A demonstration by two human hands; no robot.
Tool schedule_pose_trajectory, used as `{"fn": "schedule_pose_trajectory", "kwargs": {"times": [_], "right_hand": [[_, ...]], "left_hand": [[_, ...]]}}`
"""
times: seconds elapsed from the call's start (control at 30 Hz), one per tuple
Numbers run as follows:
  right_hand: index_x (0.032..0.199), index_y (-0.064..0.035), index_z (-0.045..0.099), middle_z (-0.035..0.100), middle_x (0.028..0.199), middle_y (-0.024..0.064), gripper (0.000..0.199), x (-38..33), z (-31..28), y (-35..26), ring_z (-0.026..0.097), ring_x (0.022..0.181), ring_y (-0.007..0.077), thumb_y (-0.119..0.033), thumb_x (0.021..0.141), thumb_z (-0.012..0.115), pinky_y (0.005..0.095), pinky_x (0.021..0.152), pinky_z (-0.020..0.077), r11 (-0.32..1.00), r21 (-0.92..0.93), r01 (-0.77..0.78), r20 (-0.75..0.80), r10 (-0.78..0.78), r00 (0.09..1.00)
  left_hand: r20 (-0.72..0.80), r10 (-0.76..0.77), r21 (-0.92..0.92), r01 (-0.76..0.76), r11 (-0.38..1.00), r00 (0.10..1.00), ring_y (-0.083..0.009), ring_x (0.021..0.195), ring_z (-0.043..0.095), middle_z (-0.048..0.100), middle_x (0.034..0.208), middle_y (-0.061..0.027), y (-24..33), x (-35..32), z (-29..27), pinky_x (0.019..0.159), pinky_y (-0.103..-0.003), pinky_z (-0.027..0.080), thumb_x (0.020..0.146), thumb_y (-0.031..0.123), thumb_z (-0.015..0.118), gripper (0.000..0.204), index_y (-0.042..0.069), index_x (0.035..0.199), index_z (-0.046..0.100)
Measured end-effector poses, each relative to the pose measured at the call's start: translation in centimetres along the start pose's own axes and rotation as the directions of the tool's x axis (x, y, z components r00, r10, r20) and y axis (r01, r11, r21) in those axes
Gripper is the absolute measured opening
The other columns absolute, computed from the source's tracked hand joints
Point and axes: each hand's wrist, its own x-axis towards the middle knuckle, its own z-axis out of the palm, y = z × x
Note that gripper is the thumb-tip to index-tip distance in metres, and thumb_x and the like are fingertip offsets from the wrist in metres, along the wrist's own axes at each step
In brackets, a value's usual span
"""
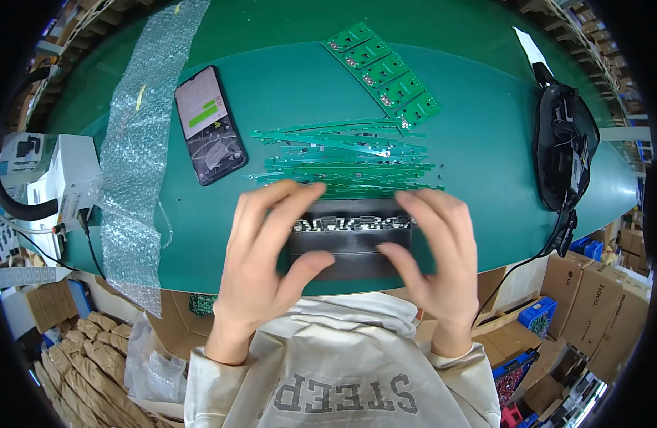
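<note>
A black block-shaped holder point(350, 265) sits at the near edge of the green table, with a narrow row of circuit boards point(350, 223) showing in its slot. Around its left end my left hand point(261, 246) is spread, index fingertip by the far edge and thumb over the near part. My right hand point(439, 250) frames the right end the same way, thumb and fingers apart. Whether the fingertips touch the holder is hard to tell. Just beyond the fingers lies a pile of thin green circuit-board strips point(350, 160).
Farther back is a green panel of joined circuit boards point(382, 71). A smartphone point(211, 128) and bubble wrap point(132, 164) lie on the left. At the right rests a black bag-like item point(565, 143) with a cable. Cardboard boxes point(585, 292) stand below the table at the right.
</note>
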Motion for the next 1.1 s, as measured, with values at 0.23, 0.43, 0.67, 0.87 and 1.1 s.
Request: {"fn": "schedule_pose_trajectory", "kwargs": {"times": [0.23,0.43,0.67,0.87,1.1], "right_hand": [[0.103,-0.0093,0.073,0.062,0.092,0.0024,0.028,0.9,3.9,1.3,0.053,0.088,0.0258,-0.029,0.086,0.082,0.0412,0.079,0.0449,0.981,-0.172,0.089,0.005,-0.089,0.996],[0.092,-0.0062,0.072,0.062,0.085,0.0041,0.024,2.2,4.2,2.7,0.052,0.084,0.028,-0.027,0.087,0.082,0.0401,0.077,0.0455,0.993,0.107,0.052,0.063,-0.059,0.996],[0.097,-0.0003,0.069,0.064,0.087,0.0124,0.014,3.5,5.7,3.5,0.056,0.085,0.0342,-0.01,0.091,0.076,0.0432,0.077,0.0473,0.998,0.018,0.067,-0.036,-0.066,0.997],[0.105,-0.0006,0.066,0.068,0.093,0.007,0.01,2.7,4.2,3.4,0.062,0.086,0.0165,-0.01,0.103,0.069,0.0358,0.075,0.0503,0.815,0.561,-0.149,-0.316,0.377,0.87],[0.109,-0.0028,0.055,0.061,0.115,0.0145,0.026,-2.4,4.3,-2.9,0.062,0.111,0.0239,-0.028,0.102,0.056,0.0381,0.097,0.0495,-0.489,0.838,-0.242,0.472,0.427,0.771]], "left_hand": [[-0.077,0.172,0.197,-0.155,0.968,0.982,-0.0306,0.064,0.054,0.053,0.074,-0.0103,-2.5,2.7,4.0,0.057,-0.044,0.045,0.092,0.006,0.074,0.019,0.0,0.077,0.064],[-0.208,0.017,0.23,0.032,0.973,0.978,-0.0333,0.061,0.054,0.05,0.072,-0.0131,-4.1,3.0,5.7,0.055,-0.046,0.043,0.1,0.007,0.068,0.031,0.0,0.072,0.057],[-0.297,0.101,0.302,-0.006,0.953,0.949,-0.0316,0.06,0.053,0.049,0.071,-0.0134,-4.3,2.7,6.2,0.055,-0.044,0.043,0.1,0.005,0.066,0.029,0.0,0.072,0.058],[-0.507,-0.023,0.053,0.058,0.997,0.861,-0.0108,0.062,0.046,0.051,0.07,-0.0042,-3.5,3.2,4.1,0.055,-0.03,0.034,0.113,0.013,0.049,0.04,-0.004,0.077,0.057],[-0.24,-0.501,-0.508,0.332,0.795,0.832,-0.005,0.074,0.044,0.05,0.083,0.0012,4.5,-0.4,5.2,0.067,-0.023,0.036,0.11,0.01,0.053,0.011,0.001,0.105,0.057]]}}
